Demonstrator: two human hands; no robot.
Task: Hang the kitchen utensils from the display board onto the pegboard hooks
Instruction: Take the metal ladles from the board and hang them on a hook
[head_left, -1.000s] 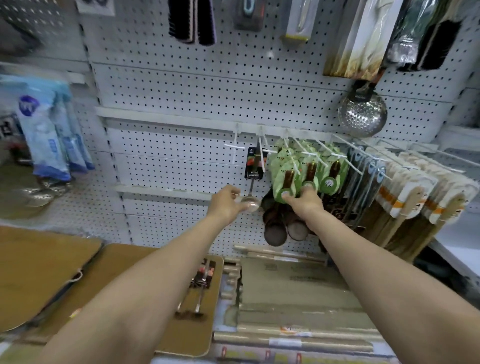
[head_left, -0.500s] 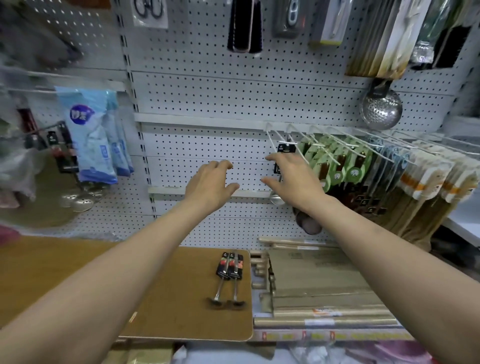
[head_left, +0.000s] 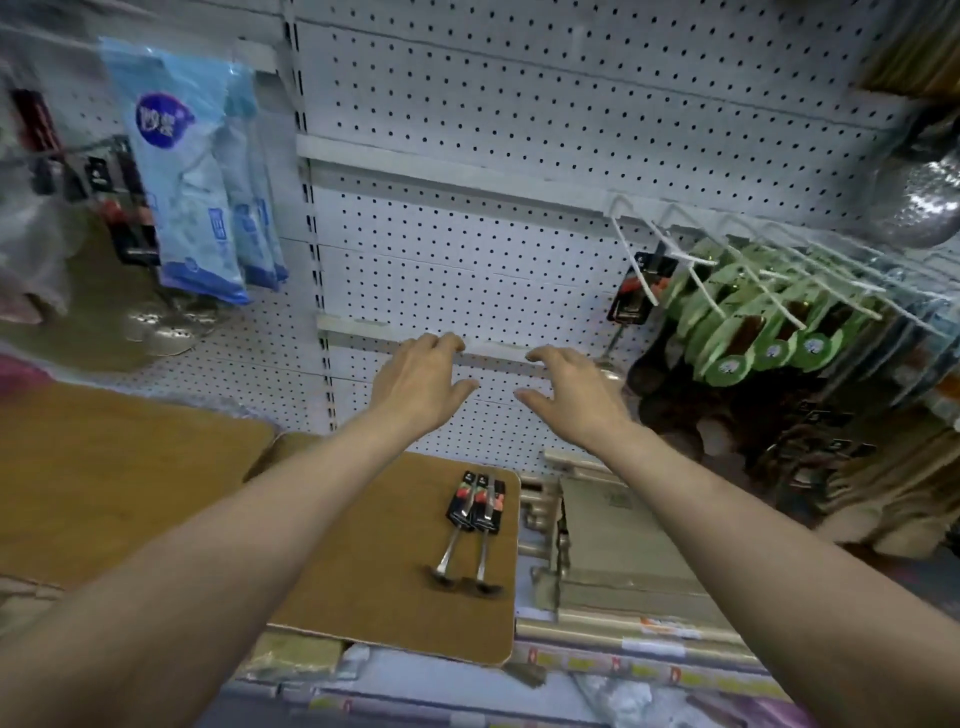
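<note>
Both hands hang empty in front of the pegboard (head_left: 467, 249). The left hand (head_left: 421, 387) has its fingers loosely spread and slightly curled, holding nothing, and the right hand (head_left: 571, 395) beside it is the same — relaxed, fingers apart, gripping nothing. Neither appears to touch the panel, though the fingertips sit close to a horizontal rail and contact cannot be ruled out.

Near and below the hands, two carded spoons (head_left: 472, 530) lie side by side on the brown display board (head_left: 363, 571), black cards toward the wall and bowls toward the viewer. Up to the right, one matching carded spoon (head_left: 636, 296) already hangs on the leftmost white hook (head_left: 641, 265); further right the hooks carry green-carded wooden utensils (head_left: 753, 332). At far left hang blue packets (head_left: 182, 182).

By my reading this is the gap between one utensil and the next: one spoon is up, two wait on the board. The next move calls for lowering a hand to the pair, pinching one card without dragging its neighbour, then lifting it to the same hook and threading the card's hole over the hook tip — the hole itself is too small to make out here.
</note>
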